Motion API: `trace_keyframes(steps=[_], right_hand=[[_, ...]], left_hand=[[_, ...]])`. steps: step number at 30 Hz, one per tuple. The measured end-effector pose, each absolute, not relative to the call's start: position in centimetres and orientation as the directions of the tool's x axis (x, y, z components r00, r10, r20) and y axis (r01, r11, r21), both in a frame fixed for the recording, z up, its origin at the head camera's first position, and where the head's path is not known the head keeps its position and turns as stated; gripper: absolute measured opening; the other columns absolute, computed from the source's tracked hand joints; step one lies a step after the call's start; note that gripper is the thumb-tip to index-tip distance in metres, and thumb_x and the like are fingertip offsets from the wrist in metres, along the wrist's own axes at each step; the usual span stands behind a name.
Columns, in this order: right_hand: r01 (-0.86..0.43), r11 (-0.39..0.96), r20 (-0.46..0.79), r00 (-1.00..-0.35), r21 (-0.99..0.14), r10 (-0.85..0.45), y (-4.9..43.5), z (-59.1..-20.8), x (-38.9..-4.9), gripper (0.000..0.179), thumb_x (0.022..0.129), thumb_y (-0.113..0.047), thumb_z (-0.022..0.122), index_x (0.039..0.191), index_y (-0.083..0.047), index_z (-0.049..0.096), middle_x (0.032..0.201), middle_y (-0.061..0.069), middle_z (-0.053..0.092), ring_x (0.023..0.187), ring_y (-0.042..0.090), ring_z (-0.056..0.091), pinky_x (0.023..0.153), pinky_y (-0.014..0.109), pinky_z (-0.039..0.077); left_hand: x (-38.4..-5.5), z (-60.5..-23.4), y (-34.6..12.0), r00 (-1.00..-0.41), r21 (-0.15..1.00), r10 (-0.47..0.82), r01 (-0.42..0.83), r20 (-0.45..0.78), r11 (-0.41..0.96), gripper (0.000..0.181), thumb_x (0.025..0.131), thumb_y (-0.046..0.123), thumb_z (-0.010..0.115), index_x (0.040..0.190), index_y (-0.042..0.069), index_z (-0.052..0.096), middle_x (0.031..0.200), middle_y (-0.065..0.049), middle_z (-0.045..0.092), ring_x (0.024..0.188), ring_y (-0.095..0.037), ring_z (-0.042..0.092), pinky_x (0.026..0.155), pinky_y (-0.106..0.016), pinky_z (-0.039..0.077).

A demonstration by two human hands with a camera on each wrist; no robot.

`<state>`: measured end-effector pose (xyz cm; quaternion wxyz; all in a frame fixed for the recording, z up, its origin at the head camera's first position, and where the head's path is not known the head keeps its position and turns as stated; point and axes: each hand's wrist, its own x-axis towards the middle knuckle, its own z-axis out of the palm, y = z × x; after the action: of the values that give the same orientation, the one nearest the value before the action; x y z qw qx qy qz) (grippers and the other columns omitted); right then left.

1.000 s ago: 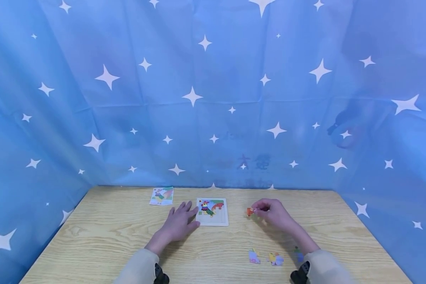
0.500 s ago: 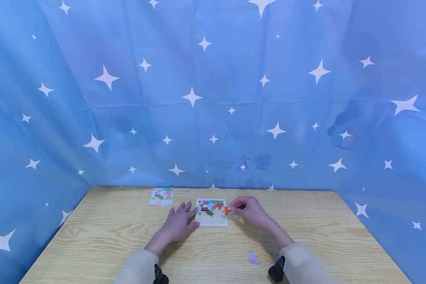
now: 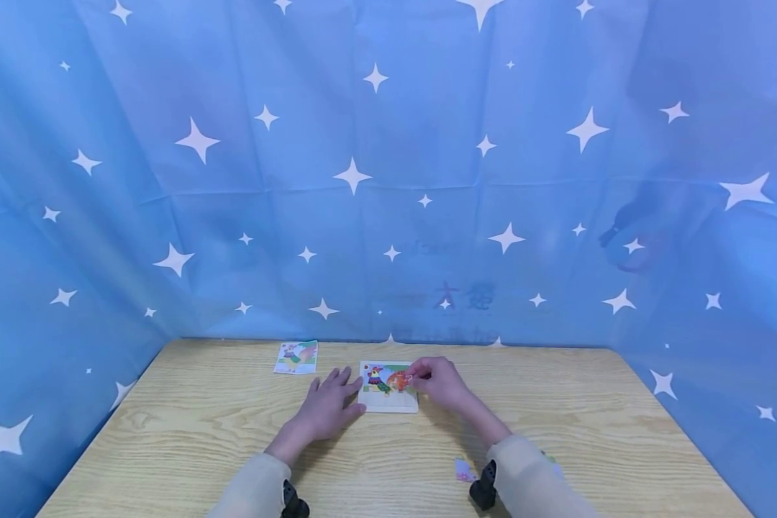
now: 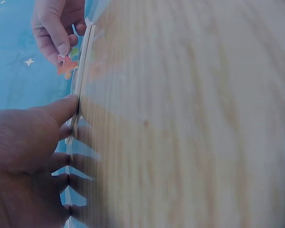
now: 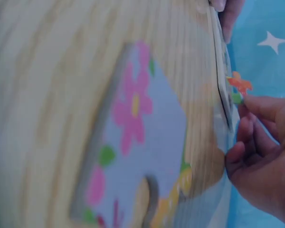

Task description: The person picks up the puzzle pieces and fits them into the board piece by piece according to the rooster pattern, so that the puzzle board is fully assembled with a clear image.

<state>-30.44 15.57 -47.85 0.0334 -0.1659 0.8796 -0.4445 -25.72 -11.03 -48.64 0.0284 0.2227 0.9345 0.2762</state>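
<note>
A white-framed jigsaw tray [image 3: 388, 406] lies on the table, partly filled with a colourful rooster picture. Spread flat at its left side is my left hand [image 3: 324, 411], with thumb and forefinger at the tray's edge. My right hand [image 3: 442, 385] pinches an orange jigsaw piece [image 5: 240, 82] between thumb and forefinger. The piece is over the right part of the tray, beside the rooster's red tail. In the left wrist view it is tilted up from the tray, and a bit of green shows at its edge. The right fingers hide the tray's right rim.
A picture card [image 3: 296, 357] with the rooster design lies at the back left. A lilac jigsaw piece with pink flowers [image 5: 156, 118] sits near the right forearm, other pieces partly hidden by the sleeve [image 3: 531, 475]. A blue starry curtain [image 3: 388, 216] hangs behind the table [image 3: 201, 432].
My right hand has moved left from the open table to the tray, bringing the orange jigsaw piece over it. The left hand has stayed at the tray's left edge.
</note>
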Motion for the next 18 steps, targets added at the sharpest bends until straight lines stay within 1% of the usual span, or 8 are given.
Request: trace_keyframes(steps=[7,12,16,18], right_hand=[[-0.221,0.574,0.066,-0.958,-0.788,-0.278,14.89,-48.31,-30.56,0.010,0.095,-0.001,0.070,0.102,-0.004,0.076,0.090,0.005,0.068,0.082,0.015,0.062,0.066,0.031,0.053],[-0.229,0.582,0.075,-0.958,-0.781,-0.276,14.68,-48.45,-30.40,0.012,0.093,0.003,0.069,0.102,-0.003,0.074,0.088,0.003,0.067,0.080,0.015,0.061,0.065,0.032,0.052],[-0.251,0.596,0.087,-0.953,-0.763,-0.290,14.63,-48.56,-30.39,0.012,0.093,0.003,0.069,0.103,-0.002,0.074,0.088,0.001,0.066,0.081,0.015,0.062,0.067,0.032,0.053],[-0.259,0.606,0.088,-0.951,-0.752,-0.297,14.59,-48.60,-30.43,0.012,0.094,0.002,0.069,0.103,-0.003,0.073,0.088,0.001,0.066,0.081,0.016,0.061,0.067,0.031,0.053]], left_hand=[[-25.46,-48.36,-10.84,-0.906,0.526,0.419,0.382,0.052,0.760,0.058,0.103,0.032,0.063,0.150,0.000,0.051,0.159,-0.029,0.034,0.148,-0.049,0.025,0.114,-0.074,0.016],[-25.49,-48.38,-10.84,-0.905,0.528,0.421,0.387,0.060,0.756,0.056,0.104,0.030,0.063,0.149,0.000,0.051,0.158,-0.030,0.035,0.148,-0.050,0.026,0.113,-0.074,0.016],[-25.55,-48.56,-10.94,-0.898,0.521,0.433,0.407,0.078,0.750,0.055,0.104,0.028,0.062,0.149,-0.001,0.052,0.157,-0.032,0.036,0.146,-0.053,0.027,0.112,-0.075,0.017],[-25.59,-48.76,-11.01,-0.894,0.513,0.438,0.419,0.091,0.749,0.055,0.104,0.030,0.061,0.149,-0.001,0.051,0.156,-0.032,0.036,0.146,-0.054,0.027,0.112,-0.076,0.018]])
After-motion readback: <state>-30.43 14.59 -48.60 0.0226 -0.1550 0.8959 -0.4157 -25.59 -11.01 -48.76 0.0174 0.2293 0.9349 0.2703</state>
